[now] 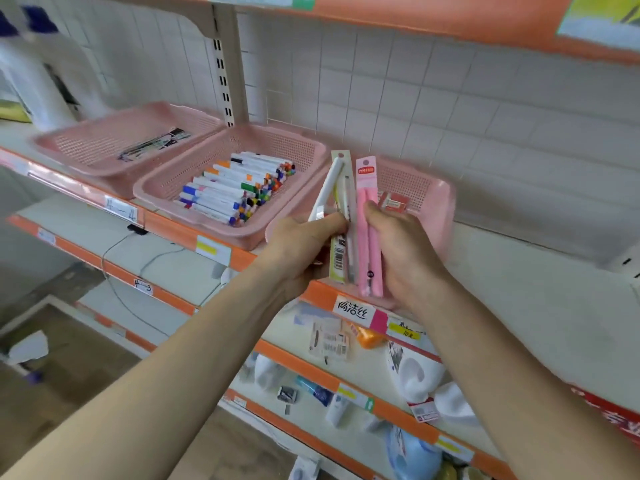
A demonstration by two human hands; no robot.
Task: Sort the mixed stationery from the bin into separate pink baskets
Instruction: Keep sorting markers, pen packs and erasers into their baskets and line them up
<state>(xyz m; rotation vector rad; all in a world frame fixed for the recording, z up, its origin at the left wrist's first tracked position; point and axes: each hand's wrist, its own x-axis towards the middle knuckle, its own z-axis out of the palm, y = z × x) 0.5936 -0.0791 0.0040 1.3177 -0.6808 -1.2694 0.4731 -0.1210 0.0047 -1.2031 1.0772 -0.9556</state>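
Left grip point(298, 247) pinches white pen pack point(346, 192); right grip point(401, 251) curls round pink pen pack point(366, 188); tops stick above both.

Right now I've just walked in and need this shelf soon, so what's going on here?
A person is sorting stationery at the shelf. The left hand grips a white pen and a carded pen pack, and the right hand holds a pink pen pack. Both are in front of the right pink basket, which holds a few small packs. The middle basket is full of markers. The left basket has some dark packaged items.
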